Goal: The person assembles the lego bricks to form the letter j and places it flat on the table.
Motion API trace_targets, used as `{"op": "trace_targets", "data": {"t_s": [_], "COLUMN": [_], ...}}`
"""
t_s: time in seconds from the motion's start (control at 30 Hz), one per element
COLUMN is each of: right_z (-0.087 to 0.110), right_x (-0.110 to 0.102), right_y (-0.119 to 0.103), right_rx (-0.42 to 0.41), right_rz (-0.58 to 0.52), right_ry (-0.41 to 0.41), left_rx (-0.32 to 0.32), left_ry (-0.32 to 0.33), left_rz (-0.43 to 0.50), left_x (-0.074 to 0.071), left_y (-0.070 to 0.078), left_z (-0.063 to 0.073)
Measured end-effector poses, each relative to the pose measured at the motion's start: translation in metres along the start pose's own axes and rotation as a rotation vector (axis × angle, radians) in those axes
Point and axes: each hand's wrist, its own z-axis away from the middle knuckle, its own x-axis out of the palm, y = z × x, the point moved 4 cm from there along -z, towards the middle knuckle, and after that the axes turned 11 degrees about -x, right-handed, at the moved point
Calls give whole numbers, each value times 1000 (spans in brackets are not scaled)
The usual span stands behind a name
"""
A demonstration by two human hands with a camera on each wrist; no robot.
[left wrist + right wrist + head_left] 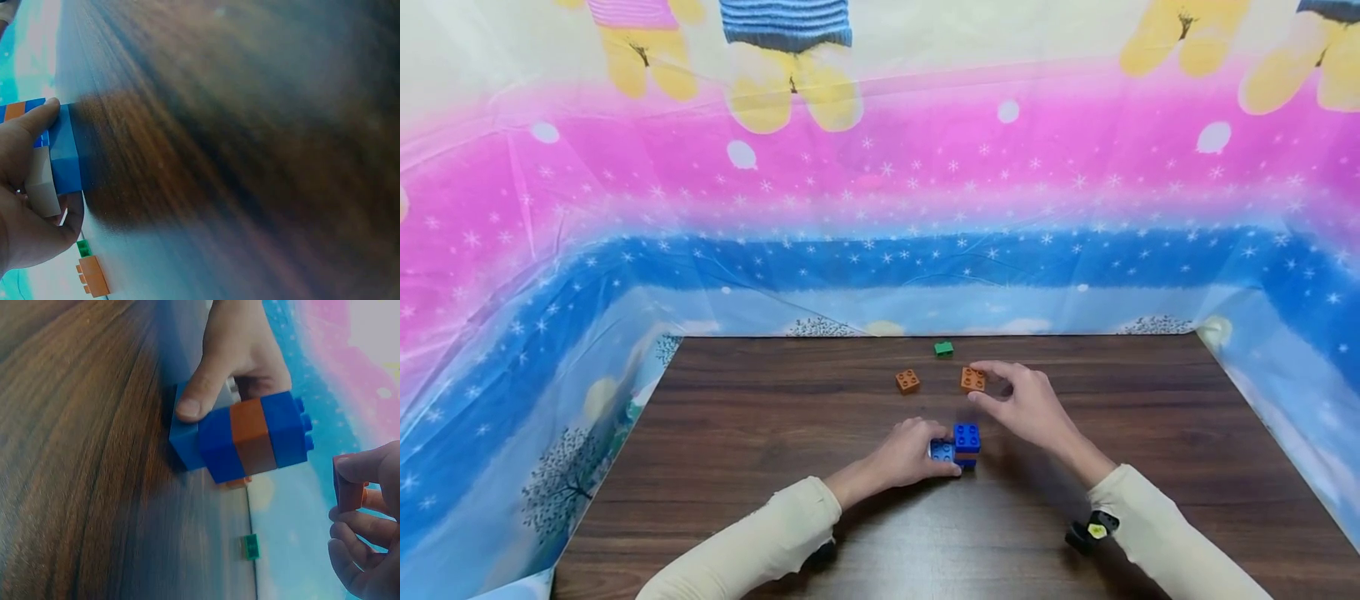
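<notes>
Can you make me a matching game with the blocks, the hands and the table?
Things:
1. Green block
2. Left hand
3. Right hand
4. Table

Matches:
A. pinches an orange block
B. brown, with a wood grain
C. near the table's far edge
D. grips a light-blue block

Right pairs: 1-C, 2-D, 3-A, 4-B

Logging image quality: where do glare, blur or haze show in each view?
Head view: pale glare low on the dark brown wood-grain tabletop; left wrist view: tabletop grain smeared, darker toward the upper right; right wrist view: bluish haze over the tabletop's lower part, the studded blue-and-orange plastic brick stack looks fairly crisp.
</notes>
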Motion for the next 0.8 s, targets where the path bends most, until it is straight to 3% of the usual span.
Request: {"op": "trace_targets", "data": {"t_s": [0.53, 0.8], "right_z": [18, 29], "right_x": [3, 8], "right_y": [-19, -21], "right_rx": [-95, -100], "right_rz": [-43, -69], "right_ry": [-10, -49], "left_rx": [-3, -6], "left_ry": [7, 4], "left_rz": [-1, 4], "left_x": [-2, 0], "left_y": [2, 1], "left_z": [0, 1]}}
